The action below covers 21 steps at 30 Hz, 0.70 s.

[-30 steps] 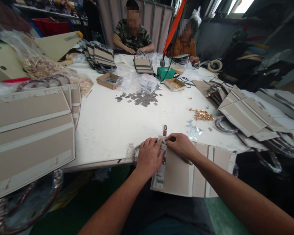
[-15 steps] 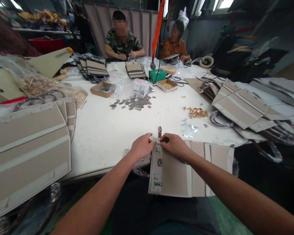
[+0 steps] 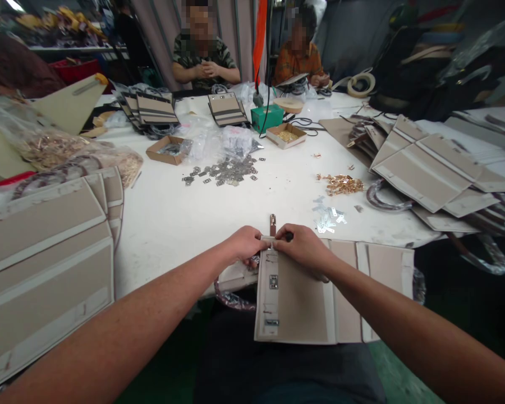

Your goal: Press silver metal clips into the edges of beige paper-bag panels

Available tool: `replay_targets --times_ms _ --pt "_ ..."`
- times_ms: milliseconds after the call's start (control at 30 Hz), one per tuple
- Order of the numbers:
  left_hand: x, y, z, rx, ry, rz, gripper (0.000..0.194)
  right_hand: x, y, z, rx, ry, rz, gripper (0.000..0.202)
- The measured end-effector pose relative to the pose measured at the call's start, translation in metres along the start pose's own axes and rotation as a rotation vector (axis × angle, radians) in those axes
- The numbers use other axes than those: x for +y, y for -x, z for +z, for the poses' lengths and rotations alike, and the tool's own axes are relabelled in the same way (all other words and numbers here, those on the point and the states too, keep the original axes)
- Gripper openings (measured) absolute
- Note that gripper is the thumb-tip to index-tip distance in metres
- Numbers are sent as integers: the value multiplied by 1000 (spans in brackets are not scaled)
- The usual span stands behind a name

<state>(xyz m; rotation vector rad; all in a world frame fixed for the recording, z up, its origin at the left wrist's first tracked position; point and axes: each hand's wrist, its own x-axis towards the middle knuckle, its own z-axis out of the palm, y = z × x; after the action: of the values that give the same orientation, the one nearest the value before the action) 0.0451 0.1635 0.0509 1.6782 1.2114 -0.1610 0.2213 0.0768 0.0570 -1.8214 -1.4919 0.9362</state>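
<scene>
A beige board bag panel (image 3: 305, 303) with white edging lies across the table edge and my lap. My left hand (image 3: 249, 244) is closed on its upper left corner, thumb on top and fingers curled below. Pressed at the same corner is my right hand (image 3: 303, 247), its fingers pinched together; what they hold is hidden. A brown strap tab with a metal fitting (image 3: 272, 223) sticks out beyond the corner, between the hands. Down the panel's left strip sit a square metal plate (image 3: 273, 281) and a narrow metal plate (image 3: 271, 323). A wrapped handle (image 3: 235, 300) hangs below my left hand.
Silver plates (image 3: 330, 217), gold-coloured fittings (image 3: 343, 184) and grey washer plates (image 3: 225, 171) lie loose on the white table (image 3: 168, 219). Stacked panels stand left (image 3: 50, 264) and right (image 3: 429, 168). Small cardboard boxes (image 3: 286, 136) and two seated people are across the table.
My left hand has shifted slightly right, closer to my right hand at the panel corner. The view has tilted down a little. One person opposite has brought their hands together.
</scene>
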Motion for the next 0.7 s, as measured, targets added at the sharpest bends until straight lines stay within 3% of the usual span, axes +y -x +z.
replay_targets --times_ms 100,200,267,500,700 --pt "-2 -3 -1 -18 67 -13 23 -8 9 -9 169 -274 -40 18" --pt "-3 -6 -3 -21 112 -9 27 -7 17 -7 378 -523 -212 27" --pt "-4 -8 -3 -17 132 -9 29 -3 19 -1 427 -663 -292 33" --pt "-9 -12 -1 -24 169 -9 26 -15 -6 4 424 -1036 -339 48" --pt "-14 -11 1 -26 234 34 28 -45 -24 17 272 -812 -305 48"
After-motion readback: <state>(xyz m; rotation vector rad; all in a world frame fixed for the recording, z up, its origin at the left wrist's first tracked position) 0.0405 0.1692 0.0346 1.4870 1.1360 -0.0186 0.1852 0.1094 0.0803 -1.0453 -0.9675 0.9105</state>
